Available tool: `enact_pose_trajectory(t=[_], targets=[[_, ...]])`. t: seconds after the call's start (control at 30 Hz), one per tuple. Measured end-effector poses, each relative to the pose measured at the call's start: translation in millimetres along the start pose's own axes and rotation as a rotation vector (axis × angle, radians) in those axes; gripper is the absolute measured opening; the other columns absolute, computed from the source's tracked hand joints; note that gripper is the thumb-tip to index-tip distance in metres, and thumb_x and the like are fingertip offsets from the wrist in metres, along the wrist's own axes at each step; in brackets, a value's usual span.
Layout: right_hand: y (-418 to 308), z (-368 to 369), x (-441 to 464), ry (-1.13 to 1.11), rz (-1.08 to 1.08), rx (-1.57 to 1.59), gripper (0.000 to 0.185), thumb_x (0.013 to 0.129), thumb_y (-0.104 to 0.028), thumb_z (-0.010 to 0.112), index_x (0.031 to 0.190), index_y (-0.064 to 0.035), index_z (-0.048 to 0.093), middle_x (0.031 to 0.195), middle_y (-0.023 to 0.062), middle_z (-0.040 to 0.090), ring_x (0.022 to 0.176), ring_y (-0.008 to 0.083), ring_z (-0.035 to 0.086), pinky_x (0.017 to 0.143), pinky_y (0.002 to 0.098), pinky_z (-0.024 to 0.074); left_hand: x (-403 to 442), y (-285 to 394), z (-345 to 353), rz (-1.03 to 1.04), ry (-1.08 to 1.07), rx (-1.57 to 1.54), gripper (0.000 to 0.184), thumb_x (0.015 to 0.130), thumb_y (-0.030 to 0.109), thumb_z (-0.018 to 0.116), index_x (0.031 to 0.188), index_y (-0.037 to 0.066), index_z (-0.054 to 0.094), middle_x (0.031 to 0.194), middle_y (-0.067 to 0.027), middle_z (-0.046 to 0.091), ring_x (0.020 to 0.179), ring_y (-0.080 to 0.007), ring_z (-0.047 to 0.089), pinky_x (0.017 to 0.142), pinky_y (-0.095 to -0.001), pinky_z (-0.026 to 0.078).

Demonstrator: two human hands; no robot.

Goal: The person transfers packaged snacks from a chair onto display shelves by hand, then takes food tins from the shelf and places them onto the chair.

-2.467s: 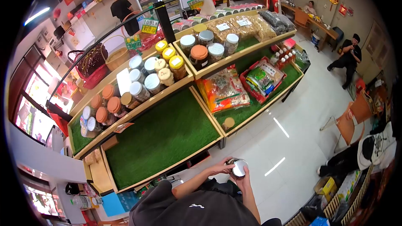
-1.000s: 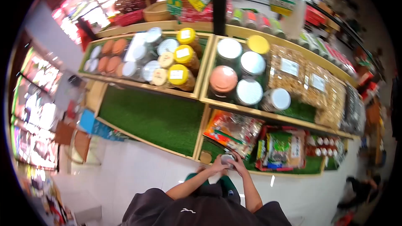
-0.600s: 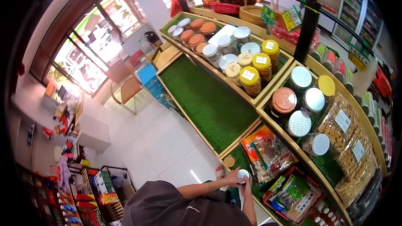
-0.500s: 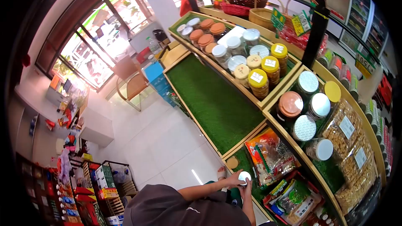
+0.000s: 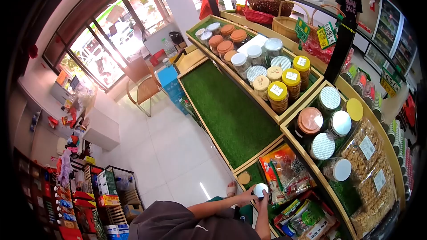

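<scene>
A jar with a white lid point(image 5: 260, 190) is held between both hands in front of my body. My left hand point(image 5: 247, 195) grips its left side, and my right hand point(image 5: 263, 201) is closed round its right and lower side. Just beyond the hands, on the lower green shelf, lie an orange and clear food packet point(image 5: 287, 173) and a red tray of packets point(image 5: 307, 218). A jar with a tan lid point(image 5: 244, 178) stands at that shelf's left corner.
The upper shelf carries jars with yellow lids point(image 5: 291, 78), jars with orange lids point(image 5: 310, 120) and bags of dried food point(image 5: 367, 146). A chair point(image 5: 143, 90) and a blue box point(image 5: 169, 80) stand beyond the rack. A person point(image 5: 349, 4) stands at the back right.
The view has swung left from the seated people to the windows and chair. The jar stays in both hands, now beside the lower shelf.
</scene>
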State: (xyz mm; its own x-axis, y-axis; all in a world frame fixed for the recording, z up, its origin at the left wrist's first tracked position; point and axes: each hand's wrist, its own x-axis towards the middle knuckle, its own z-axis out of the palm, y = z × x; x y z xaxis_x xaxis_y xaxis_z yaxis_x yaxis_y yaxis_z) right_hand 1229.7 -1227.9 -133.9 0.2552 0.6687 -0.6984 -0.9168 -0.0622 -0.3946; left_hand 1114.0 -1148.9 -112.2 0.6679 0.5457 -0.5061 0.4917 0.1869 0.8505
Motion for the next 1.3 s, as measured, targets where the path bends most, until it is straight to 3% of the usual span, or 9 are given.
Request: enact_pose_trajectory(t=[0.53, 0.6, 0.73, 0.83, 0.93, 1.07, 1.13, 1.2, 1.3], targets=[[17, 21, -38, 0.334, -0.150, -0.465, 0.054, 0.085, -0.035, 0.061, 0.128, -0.0086, 0.042, 0.106, 0.0088, 0.057, 0.086, 0.0221, 0.061, 0.061, 0.0368, 0.0544, 0, 11, -41, -0.060, -0.435, -0.099, 0.072, 0.084, 0.038, 0.054, 0.141, 0.006, 0.023, 0.134, -0.0158, 0.042, 0.110, -0.0251, 0.053, 0.083, -0.0354, 0.048], [23, 37, -36, 0.445, -0.231, -0.703, 0.054, 0.085, -0.041, 0.057, 0.123, -0.0053, 0.046, 0.095, 0.0103, 0.060, 0.078, 0.0213, 0.062, 0.050, 0.0350, 0.0520, -7, 6, -61, -0.143, -0.366, 0.000, 0.065, 0.086, 0.042, 0.051, 0.137, 0.008, 0.032, 0.108, -0.0101, 0.058, 0.082, -0.0180, 0.061, 0.065, -0.0322, 0.051], [51, 5, 3, 0.795, -0.296, -0.679, 0.067, 0.082, -0.051, 0.057, 0.123, 0.0002, 0.042, 0.106, 0.0199, 0.056, 0.079, 0.0335, 0.061, 0.056, 0.0435, 0.0533, -31, 2, -149, -0.420, -0.643, -0.081, 0.055, 0.085, 0.048, 0.049, 0.130, 0.018, 0.042, 0.053, 0.0103, 0.031, 0.042, -0.0024, 0.025, 0.039, -0.0242, 0.026], [57, 61, -25, 0.999, -0.054, -0.470, 0.083, 0.077, -0.053, 0.060, 0.133, -0.0019, 0.026, 0.114, 0.0251, 0.051, 0.089, 0.0374, 0.059, 0.073, 0.0469, 0.0508, -56, -1, -238, -0.286, -0.434, -0.116, 0.060, 0.086, 0.052, 0.045, 0.132, 0.015, 0.038, 0.128, -0.0072, 0.046, 0.109, -0.0267, 0.050, 0.085, -0.0396, 0.046], [67, 76, -39, 0.972, 0.069, -0.493, 0.081, 0.075, -0.049, 0.063, 0.131, -0.0007, 0.028, 0.113, 0.0268, 0.051, 0.095, 0.0371, 0.057, 0.079, 0.0449, 0.0483, -73, -55, -322, -0.326, -0.289, -0.366, 0.055, 0.087, 0.045, 0.044, 0.135, 0.020, 0.034, 0.129, -0.0049, 0.048, 0.107, -0.0262, 0.053, 0.088, -0.0400, 0.042], [96, 126, -57, -0.159, -0.038, -2.180, 0.069, 0.073, -0.042, 0.067, 0.120, 0.0035, 0.044, 0.110, 0.0259, 0.055, 0.102, 0.0343, 0.055, 0.082, 0.0410, 0.0455, -126, -138, -419, -0.280, 0.264, -0.761, 0.050, 0.088, 0.040, 0.045, 0.129, 0.012, 0.039, 0.122, -0.0125, 0.053, 0.099, -0.0283, 0.057, 0.083, -0.0401, 0.045], [130, 137, -20, -0.344, -0.127, -1.901, 0.060, 0.074, -0.039, 0.066, 0.115, 0.0022, 0.052, 0.109, 0.0245, 0.056, 0.102, 0.0321, 0.056, 0.080, 0.0400, 0.0460, -171, -163, -454, -0.248, 0.568, -0.958, 0.048, 0.088, 0.036, 0.044, 0.128, 0.009, 0.039, 0.121, -0.0146, 0.053, 0.102, -0.0300, 0.056, 0.082, -0.0412, 0.046], [170, 171, 35, 0.156, 0.270, -1.541, 0.039, 0.081, -0.031, 0.057, 0.107, -0.0015, 0.059, 0.099, 0.0197, 0.061, 0.101, 0.0311, 0.056, 0.086, 0.0391, 0.0421, -197, -201, -477, -0.305, 0.789, -1.087, 0.048, 0.088, 0.034, 0.045, 0.127, 0.007, 0.040, 0.121, -0.0169, 0.053, 0.100, -0.0306, 0.057, 0.079, -0.0408, 0.047], [192, 243, 79, 0.156, 0.105, -1.808, 0.038, 0.076, -0.035, 0.061, 0.093, -0.0011, 0.063, 0.079, 0.0152, 0.064, 0.073, 0.0267, 0.063, 0.064, 0.0397, 0.0502, -230, -242, -493, -0.518, 0.830, -1.010, 0.049, 0.088, 0.035, 0.044, 0.127, 0.006, 0.039, 0.120, -0.0170, 0.053, 0.096, -0.0306, 0.057, 0.078, -0.0413, 0.048]])
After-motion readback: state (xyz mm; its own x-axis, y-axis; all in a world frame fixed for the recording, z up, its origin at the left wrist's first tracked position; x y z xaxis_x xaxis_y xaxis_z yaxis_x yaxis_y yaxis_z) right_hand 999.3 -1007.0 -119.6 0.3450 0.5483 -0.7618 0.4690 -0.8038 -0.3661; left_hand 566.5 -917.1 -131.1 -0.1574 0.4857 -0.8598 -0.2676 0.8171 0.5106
